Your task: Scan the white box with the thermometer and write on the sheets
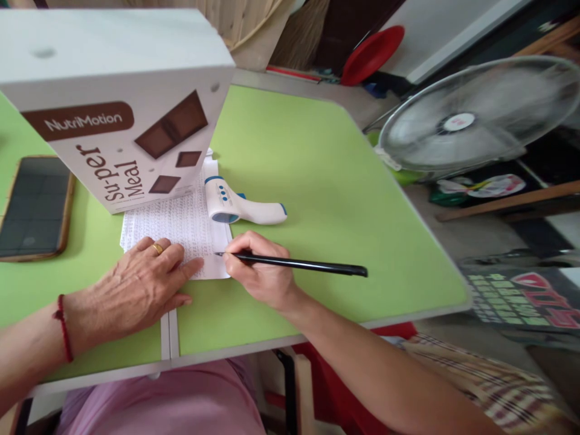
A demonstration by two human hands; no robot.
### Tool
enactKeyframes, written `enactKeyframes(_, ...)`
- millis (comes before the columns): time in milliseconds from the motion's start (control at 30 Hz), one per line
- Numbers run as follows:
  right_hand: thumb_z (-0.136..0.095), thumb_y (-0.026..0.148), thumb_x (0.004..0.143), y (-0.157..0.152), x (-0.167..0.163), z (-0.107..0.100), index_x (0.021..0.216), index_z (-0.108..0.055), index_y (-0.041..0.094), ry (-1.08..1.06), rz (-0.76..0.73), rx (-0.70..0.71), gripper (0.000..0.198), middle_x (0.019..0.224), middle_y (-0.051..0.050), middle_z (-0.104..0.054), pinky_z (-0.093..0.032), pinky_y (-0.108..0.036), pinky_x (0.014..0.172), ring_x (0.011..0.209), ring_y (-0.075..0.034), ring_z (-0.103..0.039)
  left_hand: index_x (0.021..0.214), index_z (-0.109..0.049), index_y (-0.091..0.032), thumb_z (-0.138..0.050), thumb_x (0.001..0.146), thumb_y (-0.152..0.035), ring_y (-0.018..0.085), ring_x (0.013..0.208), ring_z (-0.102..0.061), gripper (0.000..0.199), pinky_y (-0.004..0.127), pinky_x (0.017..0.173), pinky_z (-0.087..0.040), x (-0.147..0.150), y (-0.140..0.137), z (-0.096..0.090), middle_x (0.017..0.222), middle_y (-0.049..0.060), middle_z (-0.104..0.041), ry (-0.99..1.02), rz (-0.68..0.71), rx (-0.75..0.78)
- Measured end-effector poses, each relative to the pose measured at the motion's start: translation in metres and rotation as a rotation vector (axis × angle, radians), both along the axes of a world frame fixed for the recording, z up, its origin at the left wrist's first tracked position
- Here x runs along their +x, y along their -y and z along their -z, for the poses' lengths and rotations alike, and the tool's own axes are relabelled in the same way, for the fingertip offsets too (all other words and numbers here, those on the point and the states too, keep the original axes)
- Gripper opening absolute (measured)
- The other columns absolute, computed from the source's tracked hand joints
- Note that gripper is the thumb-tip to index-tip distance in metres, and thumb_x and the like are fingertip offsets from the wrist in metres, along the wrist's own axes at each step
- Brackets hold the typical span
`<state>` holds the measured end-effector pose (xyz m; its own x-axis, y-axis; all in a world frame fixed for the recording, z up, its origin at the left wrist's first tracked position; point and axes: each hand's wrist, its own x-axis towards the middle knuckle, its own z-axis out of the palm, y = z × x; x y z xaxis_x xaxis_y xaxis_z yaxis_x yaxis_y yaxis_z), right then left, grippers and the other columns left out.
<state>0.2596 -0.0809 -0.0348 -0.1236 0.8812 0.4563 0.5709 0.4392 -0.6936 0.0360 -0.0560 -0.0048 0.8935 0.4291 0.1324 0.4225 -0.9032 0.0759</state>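
Note:
A sheet of paper [172, 223] covered in rows of small handwriting lies on the green table. My right hand [263, 266] pinches a black pen [312, 264], its tip touching the right part of the sheet near the lower rows. Flat across the lower left of the paper rests my left hand [145, 278], fingers spread, with a ring and a red cord bracelet. A white and blue infrared thermometer [242, 202] lies on the sheet's right edge, its handle reaching onto the table. The white NutriMotion box [136, 133] stands over the paper's upper part and hides it.
A smartphone [36, 205] in a brown case lies at the table's left. The green tabletop [344, 199] stretches right to a rounded corner. Beyond that stand an electric fan [457, 121] and a red plastic basin [374, 54]. A table seam runs below my left hand.

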Motion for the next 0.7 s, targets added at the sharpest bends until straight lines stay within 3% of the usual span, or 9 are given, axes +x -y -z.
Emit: enactKeyframes(700,-0.055,0.016,0.078,0.0002,0.0005,-0.0005,0.065,-0.048,0.021,-0.027,0.011,-0.021,0.016,0.051,0.007,-0.051,-0.039,-0.018,0.043,0.043,-0.006,-0.045,0.122,-0.050,-0.016,-0.064,0.087,-0.034,0.023,0.076,-0.044,0.041,0.036,0.069,-0.034,-0.0017,-0.0008,0.0040,0.090,0.005,-0.050,-0.004,0.001,0.018)
